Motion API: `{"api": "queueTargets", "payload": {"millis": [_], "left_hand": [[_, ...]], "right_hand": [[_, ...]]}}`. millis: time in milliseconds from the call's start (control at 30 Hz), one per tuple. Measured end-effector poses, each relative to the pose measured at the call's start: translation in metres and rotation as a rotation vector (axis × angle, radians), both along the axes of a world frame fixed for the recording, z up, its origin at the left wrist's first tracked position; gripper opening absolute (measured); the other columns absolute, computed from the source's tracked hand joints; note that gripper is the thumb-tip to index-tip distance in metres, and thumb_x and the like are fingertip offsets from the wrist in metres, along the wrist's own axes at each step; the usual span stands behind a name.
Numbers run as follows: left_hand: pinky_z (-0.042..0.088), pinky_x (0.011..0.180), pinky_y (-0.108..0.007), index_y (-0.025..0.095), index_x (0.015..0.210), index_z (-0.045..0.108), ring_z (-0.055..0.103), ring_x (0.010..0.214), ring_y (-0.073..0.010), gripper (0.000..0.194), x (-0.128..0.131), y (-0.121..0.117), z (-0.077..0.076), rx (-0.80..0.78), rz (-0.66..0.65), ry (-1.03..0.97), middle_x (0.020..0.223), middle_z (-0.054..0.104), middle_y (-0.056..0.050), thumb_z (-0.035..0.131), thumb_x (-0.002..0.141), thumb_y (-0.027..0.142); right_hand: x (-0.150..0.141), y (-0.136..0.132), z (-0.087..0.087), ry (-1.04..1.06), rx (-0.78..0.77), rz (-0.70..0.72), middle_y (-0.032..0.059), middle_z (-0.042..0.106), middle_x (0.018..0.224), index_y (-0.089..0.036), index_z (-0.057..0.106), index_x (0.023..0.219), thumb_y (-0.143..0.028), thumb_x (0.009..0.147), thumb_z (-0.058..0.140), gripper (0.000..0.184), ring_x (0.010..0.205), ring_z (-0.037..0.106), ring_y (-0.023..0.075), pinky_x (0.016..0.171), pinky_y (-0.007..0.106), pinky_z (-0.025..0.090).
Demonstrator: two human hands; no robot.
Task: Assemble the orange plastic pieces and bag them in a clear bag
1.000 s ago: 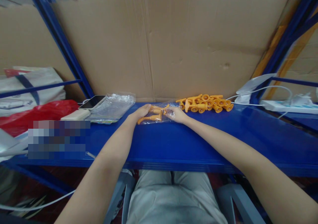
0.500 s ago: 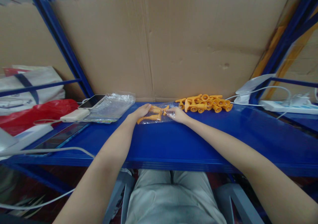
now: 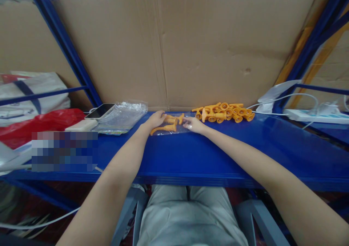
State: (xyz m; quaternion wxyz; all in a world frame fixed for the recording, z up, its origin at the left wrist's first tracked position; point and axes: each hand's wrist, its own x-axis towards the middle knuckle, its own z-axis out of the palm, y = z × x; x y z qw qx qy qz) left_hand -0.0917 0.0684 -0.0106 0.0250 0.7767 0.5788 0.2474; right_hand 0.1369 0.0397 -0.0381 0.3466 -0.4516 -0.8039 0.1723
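Observation:
A clear plastic bag (image 3: 180, 129) lies flat on the blue shelf, with a few orange plastic pieces (image 3: 167, 128) inside it; they have flared ends, and their exact kind is unclear. My left hand (image 3: 156, 119) closes on the bag's left end beside the pieces. At the bag's right end my right hand (image 3: 194, 125) has its fingers drawn together on the film, close to the upper piece's crossbar. Just beyond my right hand, against the cardboard, sits a pile of similar orange pieces (image 3: 225, 112), several with round cup-like ends facing me.
Left of my hands lies a stack of clear plastic bags (image 3: 120, 120) with a phone (image 3: 100, 111) on it. A white power bank (image 3: 81, 125) and a red bag (image 3: 51, 124) sit further left. Cardboard (image 3: 207, 49) backs the blue shelf (image 3: 191, 158). A power strip (image 3: 316, 116) is at right.
The fingers of my right hand have shifted slightly at the bag's right end. The upper orange piece lies a little differently inside the bag. My left hand stays almost in place.

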Motion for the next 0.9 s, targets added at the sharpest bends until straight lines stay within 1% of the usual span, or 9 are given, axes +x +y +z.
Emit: {"api": "queueTargets", "payload": {"millis": [67, 167, 267, 367, 467, 533, 633, 733, 900], "left_hand": [[0.042, 0.099, -0.032, 0.013, 0.111, 0.064, 0.059, 0.112, -0.0246, 0.038, 0.003, -0.004, 0.007, 0.063, -0.014, 0.03, 0.118, 0.066, -0.013, 0.045, 0.083, 0.031], [0.048, 0.086, -0.031, 0.016, 0.094, 0.067, 0.063, 0.094, -0.023, 0.028, 0.009, -0.011, 0.018, 0.111, -0.037, 0.046, 0.098, 0.071, -0.009, 0.047, 0.079, 0.03], [0.047, 0.073, -0.029, 0.016, 0.076, 0.067, 0.062, 0.076, -0.0207, 0.028, 0.016, -0.018, 0.025, 0.038, -0.081, 0.04, 0.077, 0.069, -0.007, 0.046, 0.078, 0.034], [0.044, 0.065, -0.026, 0.016, 0.066, 0.065, 0.059, 0.068, -0.0178, 0.027, 0.022, -0.024, 0.028, -0.018, -0.132, 0.05, 0.065, 0.065, -0.004, 0.047, 0.076, 0.033], [0.042, 0.061, -0.024, 0.016, 0.065, 0.064, 0.057, 0.065, -0.0159, 0.025, 0.026, -0.028, 0.029, -0.034, -0.138, 0.07, 0.063, 0.063, -0.003, 0.048, 0.075, 0.031], [0.04, 0.059, -0.023, 0.015, 0.068, 0.065, 0.056, 0.063, -0.0149, 0.023, 0.028, -0.029, 0.03, -0.057, -0.132, 0.076, 0.064, 0.063, -0.003, 0.048, 0.074, 0.029], [0.038, 0.057, -0.022, 0.015, 0.07, 0.065, 0.055, 0.062, -0.0136, 0.021, 0.029, -0.03, 0.03, -0.088, -0.129, 0.076, 0.065, 0.064, -0.002, 0.047, 0.073, 0.024], [0.037, 0.056, -0.022, 0.015, 0.069, 0.065, 0.055, 0.062, -0.0135, 0.02, 0.03, -0.029, 0.029, -0.083, -0.131, 0.088, 0.065, 0.064, -0.002, 0.048, 0.074, 0.025], [0.037, 0.056, -0.022, 0.015, 0.069, 0.065, 0.056, 0.064, -0.0144, 0.02, 0.029, -0.026, 0.029, -0.075, -0.121, 0.113, 0.069, 0.066, -0.003, 0.048, 0.074, 0.025]], "right_hand": [[0.0, -0.001, 0.002, 0.026, 0.038, -0.006, 0.0064, 0.072, 0.092, -0.013, 0.073, 0.104, -0.005, 0.074, 0.061, 0.033, 0.077, 0.064, 0.0152, 0.075, 0.028, 0.051], [0.003, -0.004, 0.004, 0.056, 0.079, 0.032, 0.0074, 0.073, 0.092, -0.014, 0.075, 0.095, -0.006, 0.077, 0.058, 0.026, 0.081, 0.066, 0.0167, 0.078, 0.029, 0.051], [0.004, -0.005, 0.005, 0.04, 0.078, 0.129, 0.0084, 0.074, 0.094, -0.014, 0.076, 0.092, -0.009, 0.08, 0.058, 0.023, 0.087, 0.068, 0.0192, 0.081, 0.03, 0.051], [0.003, -0.002, 0.004, 0.0, 0.068, 0.219, 0.0078, 0.074, 0.102, -0.016, 0.076, 0.098, -0.01, 0.08, 0.059, 0.026, 0.096, 0.068, 0.0217, 0.087, 0.032, 0.05], [0.0, 0.003, 0.004, -0.037, 0.013, 0.296, 0.0082, 0.073, 0.11, -0.014, 0.074, 0.106, -0.012, 0.08, 0.059, 0.031, 0.102, 0.067, 0.0236, 0.09, 0.034, 0.049], [0.0, 0.004, 0.006, -0.063, -0.037, 0.343, 0.0085, 0.073, 0.109, -0.012, 0.073, 0.108, -0.014, 0.081, 0.058, 0.032, 0.102, 0.067, 0.0241, 0.091, 0.034, 0.049], [0.0, 0.001, 0.011, -0.075, -0.089, 0.385, 0.0064, 0.074, 0.105, -0.013, 0.075, 0.106, -0.016, 0.08, 0.058, 0.031, 0.101, 0.067, 0.0227, 0.093, 0.032, 0.048], [-0.001, -0.006, 0.016, -0.05, -0.154, 0.383, 0.005, 0.073, 0.108, -0.014, 0.076, 0.104, -0.012, 0.078, 0.058, 0.032, 0.105, 0.065, 0.0219, 0.096, 0.033, 0.046], [-0.005, -0.014, 0.022, 0.005, -0.279, 0.354, 0.0029, 0.07, 0.118, -0.019, 0.076, 0.103, -0.002, 0.071, 0.056, 0.042, 0.115, 0.06, 0.021, 0.104, 0.034, 0.041]]}}
